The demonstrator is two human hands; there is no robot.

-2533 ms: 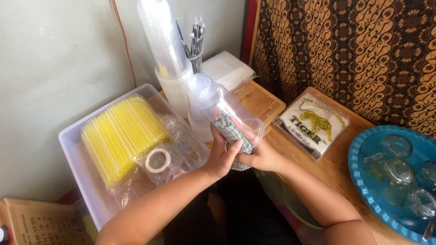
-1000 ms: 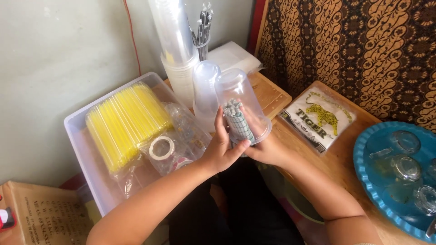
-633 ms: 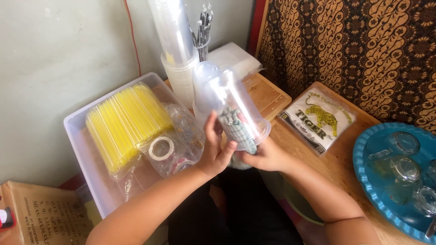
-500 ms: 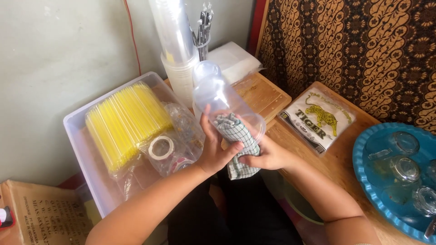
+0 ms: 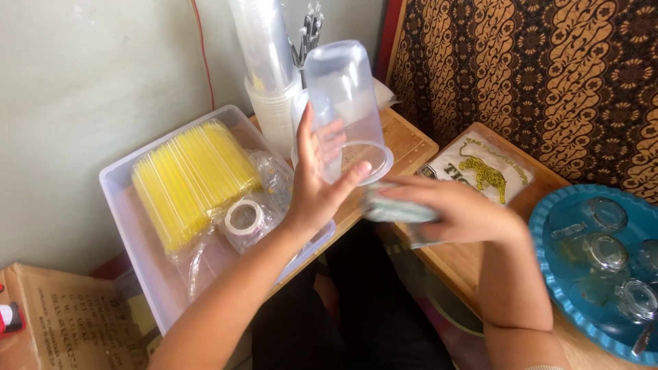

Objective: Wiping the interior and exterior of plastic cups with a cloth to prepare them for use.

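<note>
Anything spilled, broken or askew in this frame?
Nothing stands out. The left hand holds a clear plastic cup mouth-down, the right hand grips a checked cloth, blurred, and the glasses sit in the blue tray.

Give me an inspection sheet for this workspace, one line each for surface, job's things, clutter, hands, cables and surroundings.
Surface: wooden table, bare wood near its front edge.
Job's things: clear plastic cup, mouth down; checked cloth, blurred, outside the cup.
Clutter: clear bin with yellow straws and tape roll; stacked cups; flat printed packet; blue tray of upturned glasses.
Hands: left hand grips the cup; right hand holds the cloth.
Cables: red cord down the wall.
Surroundings: pale wall, patterned brown fabric, cardboard box.
</note>
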